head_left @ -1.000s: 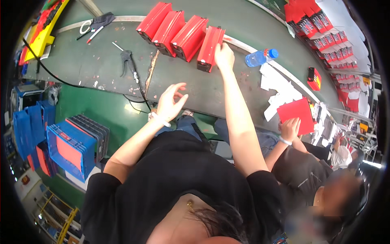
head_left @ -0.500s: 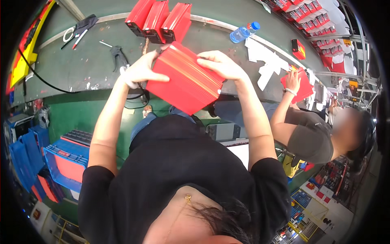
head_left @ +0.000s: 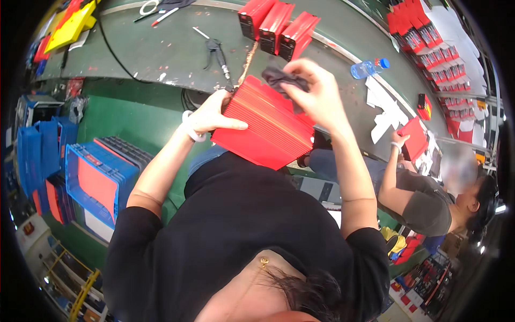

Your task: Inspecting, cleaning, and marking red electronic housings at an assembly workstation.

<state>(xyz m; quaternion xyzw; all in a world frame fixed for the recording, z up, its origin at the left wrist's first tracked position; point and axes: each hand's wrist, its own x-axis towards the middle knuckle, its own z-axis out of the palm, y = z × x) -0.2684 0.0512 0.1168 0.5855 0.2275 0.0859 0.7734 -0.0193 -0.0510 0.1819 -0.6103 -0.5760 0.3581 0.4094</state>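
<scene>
A red ribbed metal case point(head_left: 268, 126) is held tilted in front of my body, near the bench edge. My left hand point(head_left: 214, 115) grips its left side, the thumb lying across the ribbed face and the other fingers hidden behind. Above the case's upper right part, my right hand point(head_left: 316, 94) is closed on a crumpled dark cloth point(head_left: 281, 79). Beyond the case, three similar red cases point(head_left: 276, 29) stand in a row on the bench. A black air blow gun point(head_left: 216, 51) with a thin metal nozzle lies to their left.
The green workbench point(head_left: 161, 48) bears a marker pen point(head_left: 164, 17), a water bottle point(head_left: 370, 68) and white papers point(head_left: 389, 110). A black cable point(head_left: 110, 45) hangs over its edge. Blue crates point(head_left: 99, 177) stand at left. At right, a co-worker point(head_left: 424, 201) holds another red case point(head_left: 414, 138).
My right hand has left the case's edge and now holds the dark cloth above it. The view has shifted, so bench items appear further right. My left hand keeps its grip.
</scene>
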